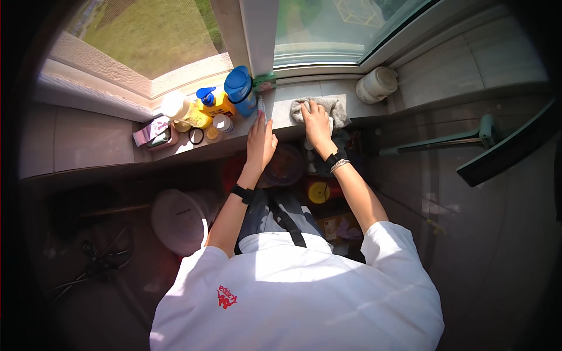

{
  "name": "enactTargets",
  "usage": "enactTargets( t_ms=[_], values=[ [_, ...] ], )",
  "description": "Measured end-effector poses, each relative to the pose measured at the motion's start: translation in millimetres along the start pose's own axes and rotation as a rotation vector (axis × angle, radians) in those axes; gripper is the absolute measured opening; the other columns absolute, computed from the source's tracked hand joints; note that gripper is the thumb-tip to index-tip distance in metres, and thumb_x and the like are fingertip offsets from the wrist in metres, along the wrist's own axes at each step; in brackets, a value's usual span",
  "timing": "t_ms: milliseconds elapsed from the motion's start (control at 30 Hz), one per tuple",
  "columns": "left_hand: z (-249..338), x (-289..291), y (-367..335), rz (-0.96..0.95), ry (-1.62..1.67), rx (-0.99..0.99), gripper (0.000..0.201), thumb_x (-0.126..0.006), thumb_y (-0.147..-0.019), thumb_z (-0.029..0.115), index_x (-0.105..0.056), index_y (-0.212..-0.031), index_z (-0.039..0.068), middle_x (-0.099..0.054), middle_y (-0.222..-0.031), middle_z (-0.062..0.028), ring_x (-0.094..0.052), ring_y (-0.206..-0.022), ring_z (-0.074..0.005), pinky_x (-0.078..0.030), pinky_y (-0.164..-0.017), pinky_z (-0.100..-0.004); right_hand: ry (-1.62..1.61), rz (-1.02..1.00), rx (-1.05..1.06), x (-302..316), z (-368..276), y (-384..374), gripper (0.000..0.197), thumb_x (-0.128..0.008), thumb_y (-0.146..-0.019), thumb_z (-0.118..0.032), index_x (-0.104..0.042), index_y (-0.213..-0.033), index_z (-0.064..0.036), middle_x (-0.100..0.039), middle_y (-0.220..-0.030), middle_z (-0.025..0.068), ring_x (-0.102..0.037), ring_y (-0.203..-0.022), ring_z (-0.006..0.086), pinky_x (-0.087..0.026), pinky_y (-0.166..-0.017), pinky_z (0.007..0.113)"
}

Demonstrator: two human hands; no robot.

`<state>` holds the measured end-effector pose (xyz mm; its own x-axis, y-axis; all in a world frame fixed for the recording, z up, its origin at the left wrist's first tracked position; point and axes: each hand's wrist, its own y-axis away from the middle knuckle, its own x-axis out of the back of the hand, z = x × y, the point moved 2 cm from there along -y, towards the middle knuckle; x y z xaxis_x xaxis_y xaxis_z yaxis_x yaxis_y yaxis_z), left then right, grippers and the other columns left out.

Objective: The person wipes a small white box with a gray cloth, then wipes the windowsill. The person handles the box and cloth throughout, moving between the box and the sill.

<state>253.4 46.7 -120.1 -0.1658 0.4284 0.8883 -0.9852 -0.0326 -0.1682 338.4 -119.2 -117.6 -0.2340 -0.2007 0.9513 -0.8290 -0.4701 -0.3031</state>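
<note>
My right hand presses down on a crumpled grey cloth on the tiled window sill, with the fingers bent over it. Just left of it, my left hand rests at the sill's front edge, fingers stretched forward. Its fingertips reach a slim, pale, tube-like thing, too small to name. Close by on the left stand a blue lidded bottle and a yellow pump bottle with a blue top.
Further left are a yellow bottle with a white cap, small jars and a pink-purple pack. A white roll-shaped container lies at the sill's right. Below stand a white rounded lid and a squeegee-like tool.
</note>
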Motion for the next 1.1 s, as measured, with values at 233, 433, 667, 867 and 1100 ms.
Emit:
enactTargets(
  t_ms=[233, 433, 667, 867, 1100],
  values=[
    [-4.7, 6.4, -3.3, 0.020, 0.019, 0.040, 0.041, -0.060, -0.078, 0.012, -0.052, -0.117, 0.004, -0.036, -0.137, -0.0185, -0.038, -0.124, -0.0341, -0.035, -0.101, -0.0428, 0.087, -0.002, 0.009, -1.9, 5.5, 0.7, 0.035, -0.054, -0.079, -0.012, -0.059, -0.114, -0.0125, -0.053, -0.101, 0.0099, -0.054, -0.085, 0.0250, -0.046, -0.071, 0.036],
    [3.0, 33.0, 7.5, 0.064, 0.086, 0.042, 0.036, -0.061, -0.078, 0.009, -0.055, -0.113, 0.005, -0.042, -0.130, -0.0185, -0.043, -0.119, -0.0354, -0.038, -0.098, -0.0428, 0.159, -0.033, -0.055, -19.4, 21.9, -54.3, 0.024, -0.054, -0.080, -0.014, -0.061, -0.102, -0.0114, -0.053, -0.090, 0.0107, -0.054, -0.083, 0.0267, -0.047, -0.069, 0.037],
    [14.7, 57.9, 61.9, 0.037, 0.337, 0.127, 0.027, -0.061, -0.079, 0.008, -0.058, -0.106, 0.004, -0.054, -0.115, -0.0144, -0.053, -0.105, -0.0327, -0.042, -0.091, -0.0402, 0.171, -0.074, -0.029, -3.9, 10.1, 5.4, 0.031, -0.054, -0.081, -0.013, -0.059, -0.112, -0.0144, -0.052, -0.091, 0.0103, -0.053, -0.083, 0.0266, -0.047, -0.070, 0.036],
    [20.1, 62.7, 95.5, -0.053, 0.510, 0.163, 0.020, -0.062, -0.079, 0.007, -0.060, -0.099, 0.004, -0.061, -0.097, -0.0121, -0.058, -0.091, -0.0314, -0.045, -0.083, -0.0382, 0.138, -0.081, 0.008, -1.2, 15.5, 1.1, 0.031, -0.053, -0.081, -0.012, -0.059, -0.111, -0.0142, -0.052, -0.088, 0.0108, -0.053, -0.080, 0.0270, -0.047, -0.068, 0.036],
    [19.8, 67.3, 98.0, -0.062, 0.550, 0.197, 0.019, -0.061, -0.080, 0.005, -0.060, -0.098, 0.004, -0.063, -0.091, -0.0122, -0.059, -0.086, -0.0314, -0.045, -0.080, -0.0378, 0.121, -0.048, -0.025, -18.4, 29.7, -55.5, 0.021, -0.053, -0.080, -0.011, -0.063, -0.098, -0.0120, -0.053, -0.087, 0.0127, -0.055, -0.079, 0.0294, -0.048, -0.067, 0.038]
  ],
)
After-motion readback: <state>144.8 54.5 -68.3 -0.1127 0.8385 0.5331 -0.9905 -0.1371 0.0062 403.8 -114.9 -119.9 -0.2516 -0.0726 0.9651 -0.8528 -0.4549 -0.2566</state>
